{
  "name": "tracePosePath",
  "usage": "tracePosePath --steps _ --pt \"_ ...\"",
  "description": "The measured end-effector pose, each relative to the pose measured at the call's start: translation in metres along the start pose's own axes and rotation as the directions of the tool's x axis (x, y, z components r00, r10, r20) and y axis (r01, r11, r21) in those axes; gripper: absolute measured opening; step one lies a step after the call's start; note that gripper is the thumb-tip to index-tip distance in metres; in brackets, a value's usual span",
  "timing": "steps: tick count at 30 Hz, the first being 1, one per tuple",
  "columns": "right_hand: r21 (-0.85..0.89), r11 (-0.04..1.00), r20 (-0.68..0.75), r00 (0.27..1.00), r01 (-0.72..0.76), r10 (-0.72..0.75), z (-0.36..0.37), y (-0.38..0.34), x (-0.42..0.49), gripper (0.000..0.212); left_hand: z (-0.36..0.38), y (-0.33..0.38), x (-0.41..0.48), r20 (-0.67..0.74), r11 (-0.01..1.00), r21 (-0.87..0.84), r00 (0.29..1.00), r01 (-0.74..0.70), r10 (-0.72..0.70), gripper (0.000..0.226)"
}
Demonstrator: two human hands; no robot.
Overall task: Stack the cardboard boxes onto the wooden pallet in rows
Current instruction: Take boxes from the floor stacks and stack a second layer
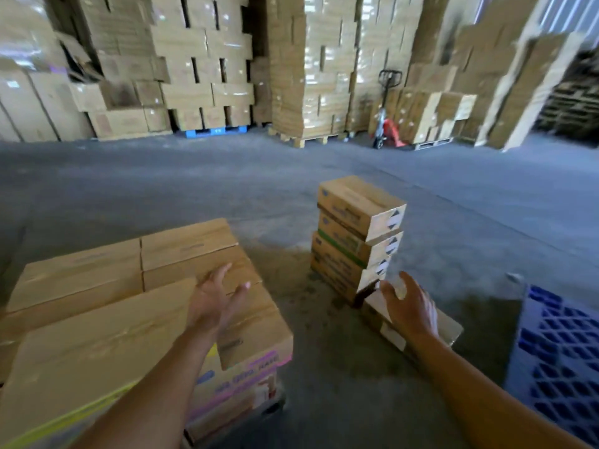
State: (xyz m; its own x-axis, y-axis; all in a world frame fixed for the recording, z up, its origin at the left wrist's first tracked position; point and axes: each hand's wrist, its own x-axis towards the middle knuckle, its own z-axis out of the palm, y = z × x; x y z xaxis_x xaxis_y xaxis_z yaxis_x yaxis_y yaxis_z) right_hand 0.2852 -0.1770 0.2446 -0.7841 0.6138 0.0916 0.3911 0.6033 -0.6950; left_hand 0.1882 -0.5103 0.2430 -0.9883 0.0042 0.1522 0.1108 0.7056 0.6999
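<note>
Both my hands are empty, fingers spread and relaxed. My left hand (215, 299) hovers over the cardboard boxes laid in rows (97, 286) at my left; whatever they sit on is hidden. My right hand (410, 307) reaches out near the foot of a small stack of boxes (353, 231) on the concrete floor (194, 189), with a blue plastic pallet (564, 351) to its right.

Boxes (97, 319) cut off at left & btm edges. Blue pallet (564, 367) cut off at rt edge. Print (346, 212) too blurred to read. Right hand (411, 306) covers part of low box (393, 335).
</note>
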Motion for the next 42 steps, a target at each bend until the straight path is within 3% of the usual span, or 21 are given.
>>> tracePosePath --steps 5,11,20,26,33,42 --pt "0.067 0.993 -0.138 0.985 -0.093 0.102 -0.056 0.025 0.024 0.059 0.047 0.093 0.047 0.075 0.979 -0.082 0.978 -0.187 0.193 0.063" --pt "0.203 0.959 -0.241 0.939 -0.197 0.244 -0.071 0.042 0.046 0.063 0.104 0.167 0.104 0.216 0.916 -0.116 0.890 -0.384 0.401 0.066" --pt "0.257 0.907 -0.375 0.830 -0.334 0.412 -0.083 0.099 0.102 0.057 0.219 0.236 0.149 0.374 0.862 -0.241 0.777 -0.446 0.507 0.059" --pt "0.253 0.878 -0.352 0.806 -0.406 0.475 -0.082 0.166 0.209 0.064 0.337 0.278 0.200 0.442 0.870 -0.284 0.750 -0.402 0.491 0.059" --pt "0.236 0.771 -0.134 0.766 -0.592 0.629 -0.036 0.281 0.356 0.068 0.507 0.303 0.266 0.567 0.933 -0.080 0.753 -0.352 0.333 0.053" --pt "0.167 0.610 0.052 0.624 -0.775 0.779 0.066 0.425 0.443 0.066 0.719 0.255 0.297 0.810 0.934 0.096 0.572 -0.344 0.127 0.069"
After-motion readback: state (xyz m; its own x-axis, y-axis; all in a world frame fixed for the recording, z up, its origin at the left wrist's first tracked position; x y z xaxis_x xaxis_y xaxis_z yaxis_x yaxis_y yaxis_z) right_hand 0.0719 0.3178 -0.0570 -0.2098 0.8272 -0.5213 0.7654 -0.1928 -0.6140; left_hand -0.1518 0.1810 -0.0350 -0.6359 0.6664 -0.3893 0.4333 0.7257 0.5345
